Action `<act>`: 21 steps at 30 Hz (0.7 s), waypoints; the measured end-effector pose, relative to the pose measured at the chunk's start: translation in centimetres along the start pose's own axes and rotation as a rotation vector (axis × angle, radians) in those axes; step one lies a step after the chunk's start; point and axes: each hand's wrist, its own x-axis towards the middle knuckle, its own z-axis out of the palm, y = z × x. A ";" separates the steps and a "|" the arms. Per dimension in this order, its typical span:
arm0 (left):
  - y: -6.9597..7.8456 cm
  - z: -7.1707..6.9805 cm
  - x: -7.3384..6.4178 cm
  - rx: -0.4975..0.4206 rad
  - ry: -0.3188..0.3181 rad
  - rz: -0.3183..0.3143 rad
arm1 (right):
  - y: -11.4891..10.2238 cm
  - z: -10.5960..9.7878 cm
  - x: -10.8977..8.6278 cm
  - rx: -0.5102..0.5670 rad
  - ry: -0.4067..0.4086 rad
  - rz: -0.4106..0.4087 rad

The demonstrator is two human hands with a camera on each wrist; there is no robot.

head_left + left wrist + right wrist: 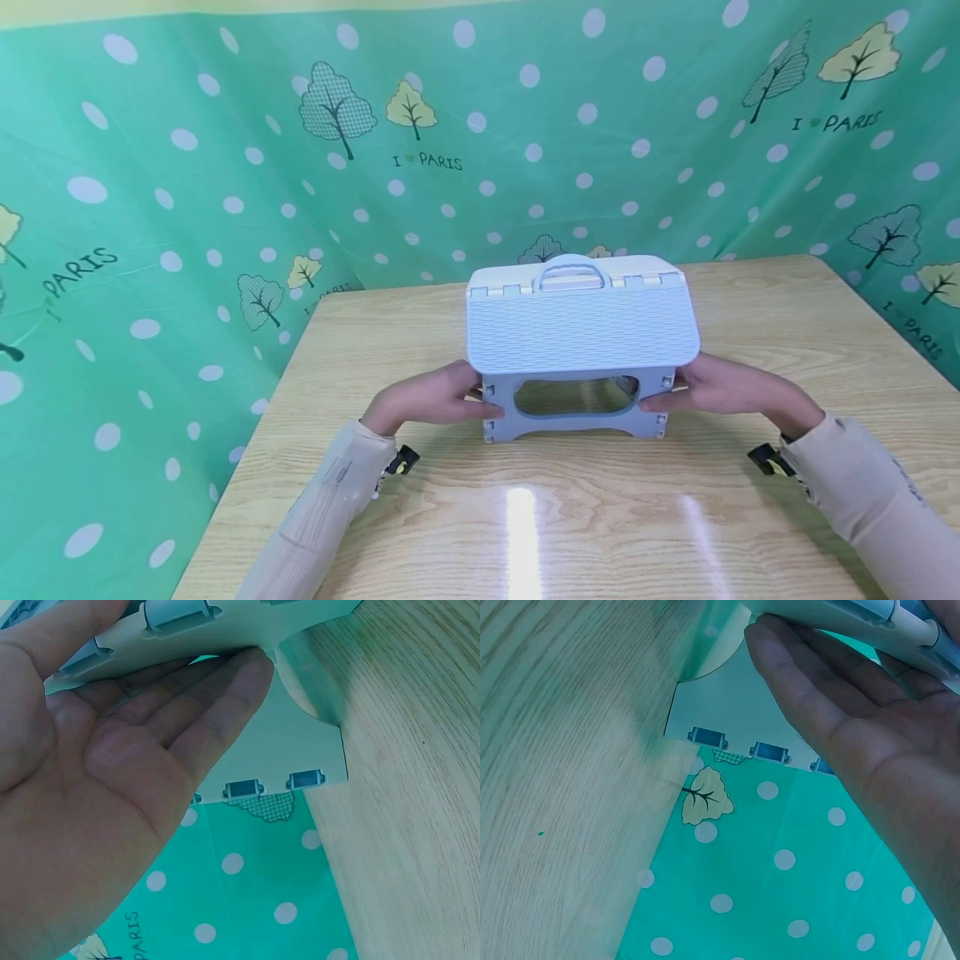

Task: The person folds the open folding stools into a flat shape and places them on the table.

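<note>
A light blue and white folding step stool (581,329) stands on the table, partly unfolded. Its two top panels slope like a roof, with a carry handle (572,262) at the ridge. My left hand (438,393) holds the left edge of the front leg panel (577,425), thumb on its face and fingers behind. On the opposite edge, my right hand (723,385) grips the same panel in a mirrored way. Both wrist views show fingers reaching behind this panel, with the back leg panel (255,742) beyond them. The top panel hides part of each hand in the head view.
The stool stands on a wood-grain table (600,517) that carries bright light reflections near its front. Behind and to the left hangs a green dotted cloth (420,208) with printed trees. Dark wrist camera mounts (402,460) sit below both wrists.
</note>
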 end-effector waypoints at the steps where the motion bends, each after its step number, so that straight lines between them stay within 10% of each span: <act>1: 0.0 0.0 0.0 0.000 0.000 -0.001 | 0.0 0.0 0.0 0.003 -0.001 0.002; 21: 0.1 0.0 0.0 -0.004 -0.007 -0.013 | 0.2 0.0 0.0 -0.008 -0.003 -0.001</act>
